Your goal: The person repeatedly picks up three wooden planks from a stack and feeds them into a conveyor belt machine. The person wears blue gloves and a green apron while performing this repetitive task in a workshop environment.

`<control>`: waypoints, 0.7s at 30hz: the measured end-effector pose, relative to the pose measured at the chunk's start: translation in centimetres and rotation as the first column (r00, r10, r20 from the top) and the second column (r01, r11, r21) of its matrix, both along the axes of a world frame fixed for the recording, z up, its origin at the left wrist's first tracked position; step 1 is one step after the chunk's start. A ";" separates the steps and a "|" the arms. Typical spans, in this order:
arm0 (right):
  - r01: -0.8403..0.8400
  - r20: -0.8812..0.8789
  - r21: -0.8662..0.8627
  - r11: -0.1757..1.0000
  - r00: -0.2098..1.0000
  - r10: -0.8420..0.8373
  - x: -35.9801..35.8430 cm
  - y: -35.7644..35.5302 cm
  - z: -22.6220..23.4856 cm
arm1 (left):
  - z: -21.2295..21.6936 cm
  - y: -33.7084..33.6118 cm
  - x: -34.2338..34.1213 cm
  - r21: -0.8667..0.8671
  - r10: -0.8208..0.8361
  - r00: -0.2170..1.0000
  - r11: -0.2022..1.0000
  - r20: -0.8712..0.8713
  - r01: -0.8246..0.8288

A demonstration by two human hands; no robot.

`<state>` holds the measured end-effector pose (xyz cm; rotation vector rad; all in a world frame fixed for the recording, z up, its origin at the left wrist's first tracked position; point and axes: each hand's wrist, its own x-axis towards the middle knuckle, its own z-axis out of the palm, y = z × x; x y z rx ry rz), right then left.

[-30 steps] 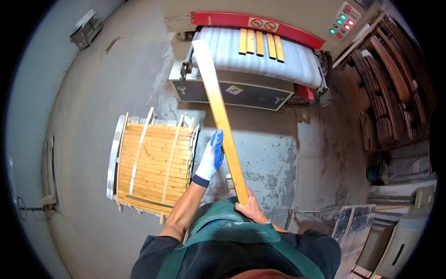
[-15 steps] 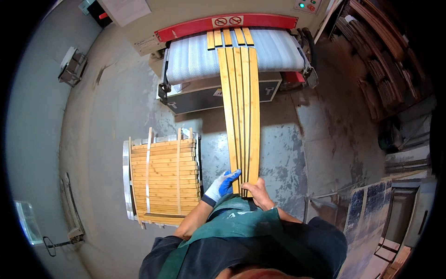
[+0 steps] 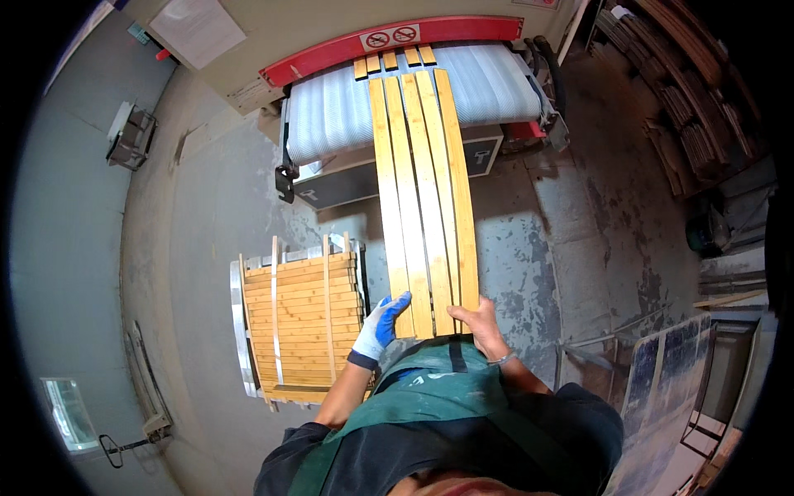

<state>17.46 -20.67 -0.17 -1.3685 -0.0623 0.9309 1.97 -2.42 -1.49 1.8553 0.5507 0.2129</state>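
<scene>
Here you are holding four long wooden slats point(image 3: 423, 198) side by side, near ends at your waist, far ends lying on the machine's white padded bed point(image 3: 331, 107). Your gloved left hand point(image 3: 382, 324) is gripping the left edge, your bare right hand point(image 3: 478, 322) is clamping the right end. A stacked pallet of slats point(image 3: 299, 326) is sitting left.

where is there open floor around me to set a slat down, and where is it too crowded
Bare concrete floor lies left of the machine, above the stacked slat pallet. Another patch lies right of the held slats. Crowded: the wood racks far right.
</scene>
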 end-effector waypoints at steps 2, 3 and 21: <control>0.001 0.011 0.010 1.000 1.000 -0.001 1.0 0.4 0.1 | -0.3 0.3 0.0 -0.723 0.195 0.980 0.682 0.036 -0.109; 0.005 0.036 0.013 1.000 0.999 -0.006 1.5 0.6 0.1 | -0.3 0.5 0.2 -0.936 0.254 0.967 0.346 0.032 -0.059; -0.123 -0.276 0.306 0.944 0.937 0.211 11.9 3.6 -0.5 | -2.0 6.7 6.4 -0.988 0.348 0.936 0.123 -0.049 -0.097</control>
